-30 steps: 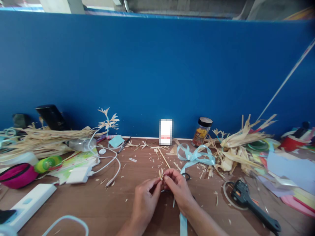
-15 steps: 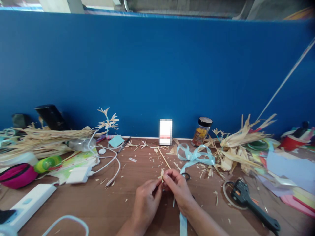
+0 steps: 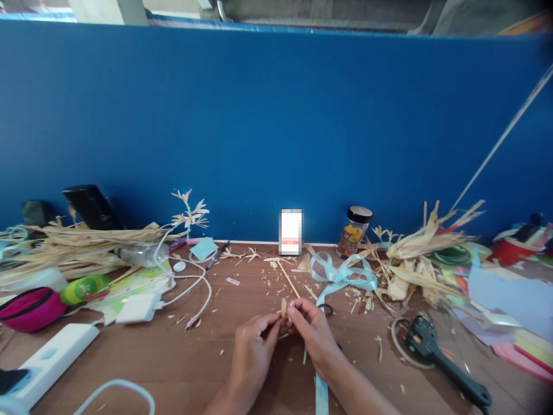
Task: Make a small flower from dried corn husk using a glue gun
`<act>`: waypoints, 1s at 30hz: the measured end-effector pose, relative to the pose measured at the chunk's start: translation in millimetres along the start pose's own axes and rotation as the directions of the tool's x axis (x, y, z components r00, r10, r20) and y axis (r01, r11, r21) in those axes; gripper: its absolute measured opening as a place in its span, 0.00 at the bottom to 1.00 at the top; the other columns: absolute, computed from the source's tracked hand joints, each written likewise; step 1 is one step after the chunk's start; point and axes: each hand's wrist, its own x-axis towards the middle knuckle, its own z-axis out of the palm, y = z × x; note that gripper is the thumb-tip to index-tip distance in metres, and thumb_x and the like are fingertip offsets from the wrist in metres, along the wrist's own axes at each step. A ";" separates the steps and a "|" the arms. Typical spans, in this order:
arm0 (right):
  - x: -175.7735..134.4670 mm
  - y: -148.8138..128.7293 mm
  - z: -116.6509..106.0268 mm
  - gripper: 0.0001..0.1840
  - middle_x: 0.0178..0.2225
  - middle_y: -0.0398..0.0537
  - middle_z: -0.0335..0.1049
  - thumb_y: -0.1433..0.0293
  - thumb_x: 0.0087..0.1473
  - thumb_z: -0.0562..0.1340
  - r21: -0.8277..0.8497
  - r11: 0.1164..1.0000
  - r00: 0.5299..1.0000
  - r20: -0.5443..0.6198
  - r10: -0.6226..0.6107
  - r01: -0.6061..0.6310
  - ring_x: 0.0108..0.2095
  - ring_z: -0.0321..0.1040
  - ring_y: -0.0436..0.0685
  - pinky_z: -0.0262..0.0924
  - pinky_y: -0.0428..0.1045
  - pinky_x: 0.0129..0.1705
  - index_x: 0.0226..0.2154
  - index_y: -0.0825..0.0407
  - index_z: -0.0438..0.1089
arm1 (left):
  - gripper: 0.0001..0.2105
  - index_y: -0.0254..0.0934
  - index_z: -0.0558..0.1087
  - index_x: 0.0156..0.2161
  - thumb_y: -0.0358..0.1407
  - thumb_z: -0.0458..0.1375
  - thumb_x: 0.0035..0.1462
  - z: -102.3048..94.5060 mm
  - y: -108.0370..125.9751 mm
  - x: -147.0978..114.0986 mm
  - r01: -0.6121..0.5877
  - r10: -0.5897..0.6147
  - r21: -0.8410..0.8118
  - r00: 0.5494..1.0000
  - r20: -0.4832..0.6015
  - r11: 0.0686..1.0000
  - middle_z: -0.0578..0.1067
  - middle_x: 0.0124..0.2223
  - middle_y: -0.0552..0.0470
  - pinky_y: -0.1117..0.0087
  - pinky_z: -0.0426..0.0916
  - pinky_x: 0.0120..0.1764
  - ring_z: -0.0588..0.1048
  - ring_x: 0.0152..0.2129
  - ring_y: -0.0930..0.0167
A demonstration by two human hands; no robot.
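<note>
Above the brown wood-grain worktop [image 3: 203, 357], the left hand [image 3: 254, 349] and right hand [image 3: 317, 334] pinch a small pale dried-husk piece [image 3: 284, 307] between nearly closed fingers [image 3: 299, 319], apparently shaping it, so the next move likely calls for a light, steady grip.

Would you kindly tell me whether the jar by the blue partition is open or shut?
Shut: the jar has its black lid on top, covering the mouth.
</note>
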 end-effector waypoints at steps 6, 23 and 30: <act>0.0 -0.3 1.5 0.13 0.20 0.40 0.63 0.61 0.45 0.62 -0.023 1.000 1.000 -0.014 0.006 -0.007 0.22 0.58 0.46 0.56 0.42 0.26 0.24 0.55 0.65 | 0.10 0.37 0.76 0.35 0.37 0.57 0.49 2.2 -1.7 2.3 0.174 -0.164 -0.235 0.984 0.062 0.956 0.79 0.33 0.50 0.71 0.69 0.32 0.76 0.28 0.66; -0.7 2.5 -1.3 0.13 0.24 0.42 0.67 0.63 0.44 0.64 0.000 1.000 1.000 0.027 -0.002 0.002 0.25 0.64 0.48 0.58 0.43 0.27 0.30 0.54 0.64 | 0.09 0.34 0.73 0.26 0.38 0.57 0.48 0.1 4.4 6.3 0.235 -0.231 -0.295 0.972 0.050 0.926 0.74 0.21 0.54 0.77 0.63 0.23 0.71 0.20 0.72; -2.1 3.1 -2.3 0.16 0.25 0.39 0.67 0.68 0.37 0.68 0.045 0.999 0.993 0.117 -0.018 0.013 0.26 0.63 0.48 0.57 0.43 0.29 0.31 0.53 0.63 | 0.09 0.33 0.73 0.25 0.39 0.59 0.46 -0.1 2.4 4.8 0.228 -0.221 -0.299 0.974 0.057 0.927 0.73 0.21 0.53 0.77 0.62 0.24 0.69 0.20 0.73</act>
